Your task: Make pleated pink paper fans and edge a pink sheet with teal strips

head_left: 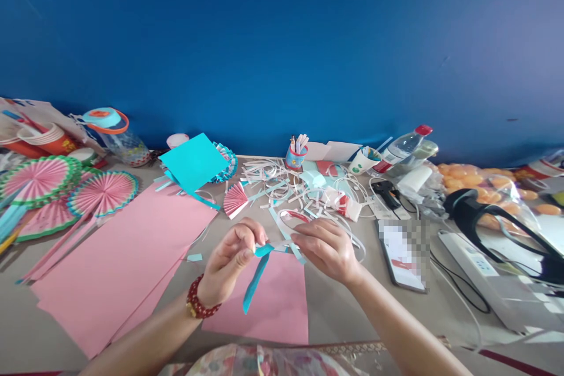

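Patterned clothing (264,362) on the person fills the bottom middle of the frame, with both forearms reaching up past it. Just above, the hands are near each other but not touching. Left hand (233,252), the one with a red bracelet (200,301) at the wrist, has thumb and fingers pinched on a blue strip (256,285), which is right around the center of the frame, a bit low. It's bent at the top, and the loose end hangs down over a pink sheet (282,305) on the table.

Right hand (326,247) is palm down, fingers curled in by a whitish strip (282,242) that spans the gap to the blue one. Its thumb is pretty much hidden, so can't tell if it's actually gripping that.

Bigger pink sheets (127,247) cover the lower left, with a teal sheet (196,161) overlapping their top edge. Pleated fans (104,194) in pink, with green or blue edging, sit over at the far left. Behind the hands it's a total tangle of paper scraps (277,179), with a pen cup (296,155) at the back. Right side has a phone (392,247) lying flat, a red-capped bottle (403,148) tilted over, and a clear bag of orange balls (471,179).
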{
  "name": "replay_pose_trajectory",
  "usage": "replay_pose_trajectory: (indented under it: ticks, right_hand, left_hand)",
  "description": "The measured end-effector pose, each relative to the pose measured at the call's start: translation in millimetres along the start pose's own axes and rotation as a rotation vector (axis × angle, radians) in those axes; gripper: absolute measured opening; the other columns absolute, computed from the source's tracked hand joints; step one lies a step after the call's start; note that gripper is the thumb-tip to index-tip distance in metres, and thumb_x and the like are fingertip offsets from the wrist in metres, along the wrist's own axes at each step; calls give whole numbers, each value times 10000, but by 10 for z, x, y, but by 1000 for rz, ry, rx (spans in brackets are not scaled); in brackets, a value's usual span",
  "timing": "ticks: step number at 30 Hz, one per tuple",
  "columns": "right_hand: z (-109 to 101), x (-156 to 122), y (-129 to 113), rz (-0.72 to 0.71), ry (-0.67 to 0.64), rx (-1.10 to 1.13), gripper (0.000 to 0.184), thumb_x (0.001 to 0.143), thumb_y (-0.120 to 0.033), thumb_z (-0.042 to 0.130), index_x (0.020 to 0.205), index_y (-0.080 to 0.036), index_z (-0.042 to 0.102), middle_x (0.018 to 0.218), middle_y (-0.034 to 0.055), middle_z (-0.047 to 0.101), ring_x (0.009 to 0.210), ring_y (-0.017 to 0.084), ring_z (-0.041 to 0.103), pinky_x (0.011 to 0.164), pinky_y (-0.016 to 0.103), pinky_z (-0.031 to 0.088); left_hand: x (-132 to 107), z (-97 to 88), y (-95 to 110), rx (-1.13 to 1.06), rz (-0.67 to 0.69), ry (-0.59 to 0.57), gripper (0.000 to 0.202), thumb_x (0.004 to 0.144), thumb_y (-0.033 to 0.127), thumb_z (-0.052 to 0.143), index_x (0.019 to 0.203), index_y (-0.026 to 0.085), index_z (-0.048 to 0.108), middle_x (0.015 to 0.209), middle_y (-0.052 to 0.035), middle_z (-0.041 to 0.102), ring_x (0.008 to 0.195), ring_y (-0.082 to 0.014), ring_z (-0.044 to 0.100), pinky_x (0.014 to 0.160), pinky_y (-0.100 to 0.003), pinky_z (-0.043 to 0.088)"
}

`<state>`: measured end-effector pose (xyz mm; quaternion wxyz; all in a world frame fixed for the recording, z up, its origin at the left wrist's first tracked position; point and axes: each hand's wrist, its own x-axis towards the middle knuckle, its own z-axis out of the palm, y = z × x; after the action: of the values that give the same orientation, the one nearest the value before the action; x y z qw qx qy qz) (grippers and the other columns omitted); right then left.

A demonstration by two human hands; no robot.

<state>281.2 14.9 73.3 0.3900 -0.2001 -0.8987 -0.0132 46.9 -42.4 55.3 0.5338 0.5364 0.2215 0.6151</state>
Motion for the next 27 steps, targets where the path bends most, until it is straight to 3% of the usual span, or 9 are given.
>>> replay_pose_trajectory:
  ticks: [12,16,19,21,24,27]
  right_hand:
    - [10,-111,71,64,-21,-3,198,914,-119,582,1088,-205,626,955,84,741,841,178,696,723,299,529]
    - [-28,-38,17,73,-54,-18,209,910,-139,605,1108,-203,625,963,73,745,867,181,698,734,299,522]
    - [-78,59,-36,108,-90,-70,142,916,-148,599,1048,-188,634,905,57,746,816,172,701,710,282,508]
    - [-116,111,-61,134,-120,-109,75,926,-172,599,989,-182,637,856,45,742,768,166,696,685,273,491]
    - [-161,153,-86,173,-149,-144,65,949,-202,575,935,-184,636,820,28,734,704,144,681,654,258,461]
    - [-189,172,-104,192,-175,-171,125,967,-224,541,893,-189,636,759,11,712,631,122,649,619,250,430]
  left_hand:
    - [85,-74,-12,-161,-130,184,193,918,342,598,819,195,522,937,-45,497,917,-177,515,873,-366,493]
    - [141,-57,-17,-193,-235,209,142,921,332,603,986,205,604,1086,-83,550,1025,-204,551,902,-378,501]
    - [147,-55,-23,-229,-407,194,375,948,442,544,1277,264,516,1229,-107,569,1062,-238,595,891,-405,501]
    - [122,-76,-38,-213,-526,208,462,973,515,457,1362,267,452,1259,-121,582,1071,-253,615,887,-417,492]
    - [43,-109,-69,-195,-625,191,473,984,541,409,1290,202,530,1212,-140,630,1107,-267,614,913,-430,473]
    - [-52,-108,-82,-219,-596,71,374,980,453,470,1199,173,586,1126,-134,670,1075,-265,636,952,-451,450]
